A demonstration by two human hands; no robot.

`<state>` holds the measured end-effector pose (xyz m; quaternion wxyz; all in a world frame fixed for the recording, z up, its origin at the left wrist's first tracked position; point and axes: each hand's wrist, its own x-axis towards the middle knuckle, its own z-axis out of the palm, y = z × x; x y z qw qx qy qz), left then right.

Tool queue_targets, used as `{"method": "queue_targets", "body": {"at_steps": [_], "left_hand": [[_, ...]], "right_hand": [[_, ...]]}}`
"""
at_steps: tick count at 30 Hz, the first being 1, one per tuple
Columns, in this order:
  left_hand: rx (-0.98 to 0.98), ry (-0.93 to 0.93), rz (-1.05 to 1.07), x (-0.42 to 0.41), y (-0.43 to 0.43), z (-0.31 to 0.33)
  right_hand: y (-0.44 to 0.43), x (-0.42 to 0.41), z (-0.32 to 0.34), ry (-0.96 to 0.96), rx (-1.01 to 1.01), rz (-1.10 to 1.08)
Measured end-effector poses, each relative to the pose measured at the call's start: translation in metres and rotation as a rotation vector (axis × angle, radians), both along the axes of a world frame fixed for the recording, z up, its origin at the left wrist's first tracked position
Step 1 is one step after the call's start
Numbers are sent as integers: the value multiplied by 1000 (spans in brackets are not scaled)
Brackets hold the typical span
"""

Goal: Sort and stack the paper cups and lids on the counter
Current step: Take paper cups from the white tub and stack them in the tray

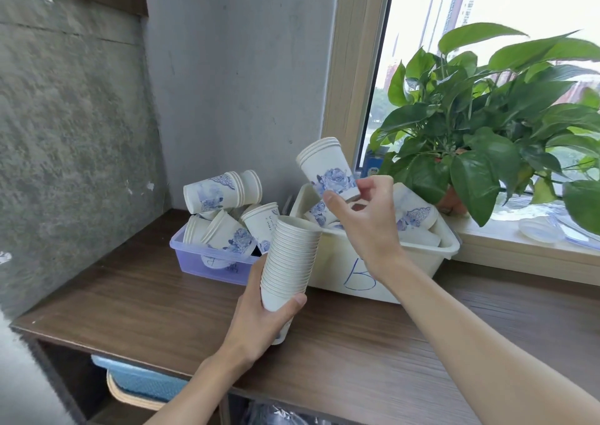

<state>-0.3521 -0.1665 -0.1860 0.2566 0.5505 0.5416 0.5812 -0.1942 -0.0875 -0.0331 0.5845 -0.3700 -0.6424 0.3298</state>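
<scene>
My left hand (259,320) grips the base of a tall stack of white paper cups (290,262), held upright above the wooden counter (130,301). My right hand (363,220) holds a short nested stack of blue-flowered cups (328,169) by its base, tilted, above the white bin (422,255) marked with a blue letter. More flowered cups lie inside that bin. A lilac clear tub (201,262) to the left is heaped with small cup stacks (224,190). No lids are visible among them.
A potted green plant (487,125) stands on the window sill at the right, with clear plastic items (542,229) beside it. Grey walls close off the back and left. Under the counter sit a blue basket (143,382) and plastic wrapping.
</scene>
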Motion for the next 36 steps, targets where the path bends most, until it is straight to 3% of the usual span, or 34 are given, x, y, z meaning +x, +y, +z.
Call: {"method": "queue_targets", "body": {"at_steps": [8, 25, 33, 36], "left_hand": [[17, 2, -21, 0, -1, 1], [13, 12, -21, 1, -2, 0], [0, 30, -32, 1, -2, -1], [-5, 40, -34, 2, -2, -1]], "right_hand": [[-9, -13, -8, 25, -45, 246], [-15, -11, -15, -130, -38, 450], [-15, -10, -12, -75, -4, 414], [-13, -10, -9, -142, 7, 410]]}}
